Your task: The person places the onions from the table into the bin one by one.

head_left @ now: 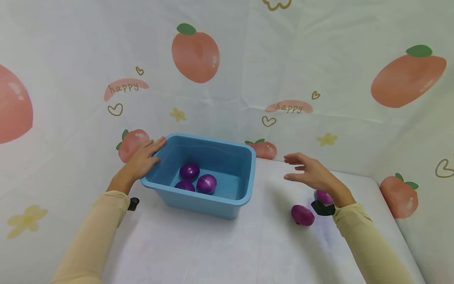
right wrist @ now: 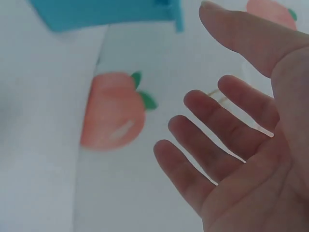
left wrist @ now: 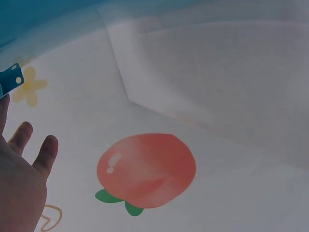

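Note:
A blue plastic basin stands on the white cloth, with three glossy purple round things inside, one of them nearest the middle. My left hand rests on the basin's left rim, its fingers extended along the edge. In the left wrist view, the spread fingers of this hand show beside a blue edge piece. To the right of the basin, my right hand hovers with parted fingers and nothing in it. Below it lie a purple oval thing and another purple thing, partly hidden by the wrist.
White cloth covers the surface. A wall of the same kind of cloth, printed with peaches, flowers and hearts, rises close behind the basin and at both sides. Dark wrist-camera parts sit at the right wrist.

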The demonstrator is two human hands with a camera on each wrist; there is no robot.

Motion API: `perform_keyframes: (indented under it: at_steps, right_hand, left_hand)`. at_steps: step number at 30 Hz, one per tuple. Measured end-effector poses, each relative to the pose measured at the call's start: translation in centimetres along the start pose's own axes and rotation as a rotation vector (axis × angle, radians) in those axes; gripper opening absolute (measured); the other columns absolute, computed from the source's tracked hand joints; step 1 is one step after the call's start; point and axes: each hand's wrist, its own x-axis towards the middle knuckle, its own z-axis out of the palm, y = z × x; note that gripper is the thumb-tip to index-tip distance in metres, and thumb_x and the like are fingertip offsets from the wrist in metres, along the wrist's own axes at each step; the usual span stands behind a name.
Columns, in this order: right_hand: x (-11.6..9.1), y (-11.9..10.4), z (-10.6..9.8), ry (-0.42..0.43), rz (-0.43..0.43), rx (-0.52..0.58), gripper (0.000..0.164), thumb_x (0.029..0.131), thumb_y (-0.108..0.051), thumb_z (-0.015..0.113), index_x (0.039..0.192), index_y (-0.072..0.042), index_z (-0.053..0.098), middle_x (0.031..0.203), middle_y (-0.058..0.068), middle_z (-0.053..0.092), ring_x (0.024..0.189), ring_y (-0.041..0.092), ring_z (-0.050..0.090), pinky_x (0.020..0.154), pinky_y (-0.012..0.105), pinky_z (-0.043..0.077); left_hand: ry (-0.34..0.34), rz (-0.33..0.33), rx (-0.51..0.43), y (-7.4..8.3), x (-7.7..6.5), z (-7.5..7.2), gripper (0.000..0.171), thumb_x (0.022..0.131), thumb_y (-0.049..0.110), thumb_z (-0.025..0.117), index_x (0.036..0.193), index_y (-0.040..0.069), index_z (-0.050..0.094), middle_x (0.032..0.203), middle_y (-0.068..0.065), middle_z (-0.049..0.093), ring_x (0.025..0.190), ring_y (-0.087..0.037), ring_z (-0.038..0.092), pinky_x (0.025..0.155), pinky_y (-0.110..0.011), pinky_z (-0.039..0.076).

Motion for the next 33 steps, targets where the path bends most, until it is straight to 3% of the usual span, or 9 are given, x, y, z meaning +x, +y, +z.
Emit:
perform_keyframes:
  at_steps: [14,25,33]
  right_hand:
    - [-4.7,4.9,1.7,-0.096,0.117,0.015,0.071,0.087,-0.041,0.079,0.146,-0.012,0.05,0.146,0.015,0.058,0.135,0.041,0.054,0.109,0.057,0.049]
    - [-6.1,7.5,4.1,-0.291,0.217,0.099,0.084,0.084,-0.031,0.081,0.153,-0.005,0.04,0.151,0.029,0.047,0.139,0.055,0.043,0.105,0.063,0.049]
    - [-7.0,8.4,5.6,-0.325,0.291,0.056,0.085,0.081,-0.029,0.083,0.153,-0.009,0.043,0.148,0.027,0.051,0.126,0.039,0.058,0.101,0.06,0.052]
  left_hand:
    - [0.009,-0.005,-0.002,0.2,0.1,-0.1,0.069,0.099,0.017,0.045,0.164,0.024,0.021,0.172,-0.004,0.02,0.158,-0.047,0.008,0.119,-0.079,0.014]
    - [0.011,0.004,-0.007,0.1,0.2,-0.1,0.069,0.099,0.017,0.045,0.164,0.023,0.022,0.172,-0.004,0.02,0.159,-0.047,0.009,0.119,-0.078,0.014]
    - [0.012,0.008,-0.007,-0.1,0.0,0.2,0.068,0.099,0.017,0.045,0.163,0.023,0.023,0.172,-0.004,0.021,0.158,-0.048,0.01,0.119,-0.078,0.013]
